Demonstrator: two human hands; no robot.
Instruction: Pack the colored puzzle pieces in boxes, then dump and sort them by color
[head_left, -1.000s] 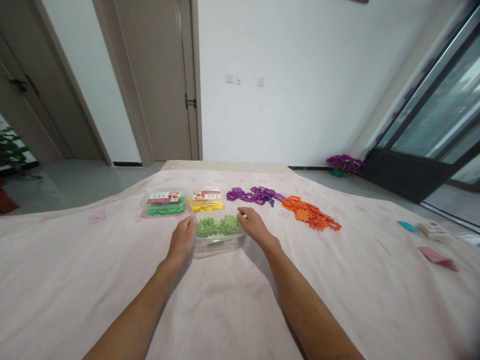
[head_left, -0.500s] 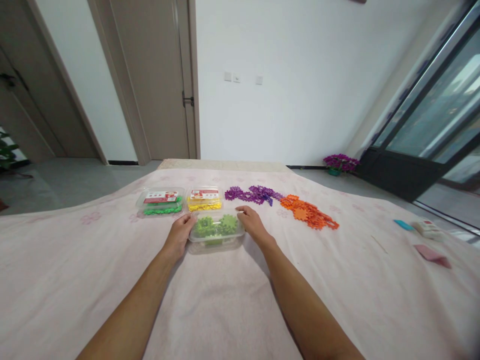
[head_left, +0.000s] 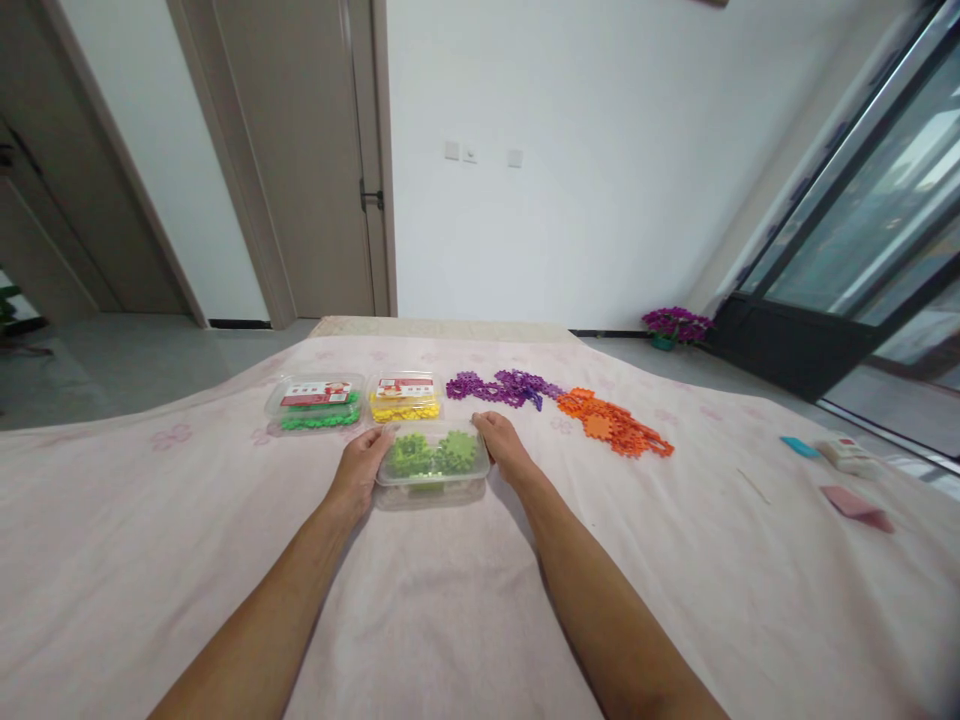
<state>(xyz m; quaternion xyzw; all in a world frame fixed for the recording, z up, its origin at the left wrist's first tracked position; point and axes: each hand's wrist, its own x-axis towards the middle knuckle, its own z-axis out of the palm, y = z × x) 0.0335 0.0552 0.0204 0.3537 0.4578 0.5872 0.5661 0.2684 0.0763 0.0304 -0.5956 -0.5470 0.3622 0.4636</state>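
Now you are holding the clear box (head_left: 431, 472) between your two hands, and it is sitting low on the pink cloth (head_left: 450, 610) right in front of you. Your left hand (head_left: 358, 472) is pressing on the left end of the box, with the fingers bent round its side. Your right hand (head_left: 501, 448) is lying along the right end, half open, with the fingertips touching the far corner. With a hand on each end, the box is probably staying flat and steady, so the light green pieces (head_left: 435, 452) inside are not tipping out. I cannot tell if a lid is on it. Just behind it two more boxes are sitting side by side: the green box (head_left: 311, 405) and the yellow box (head_left: 405, 397), each with a red and white label on top. To their right, loose purple pieces (head_left: 502, 387) and orange pieces (head_left: 619, 428) are lying in two heaps on the cloth, one colour in each heap. Far to the right a few small things (head_left: 847, 455) are lying well apart from the boxes.
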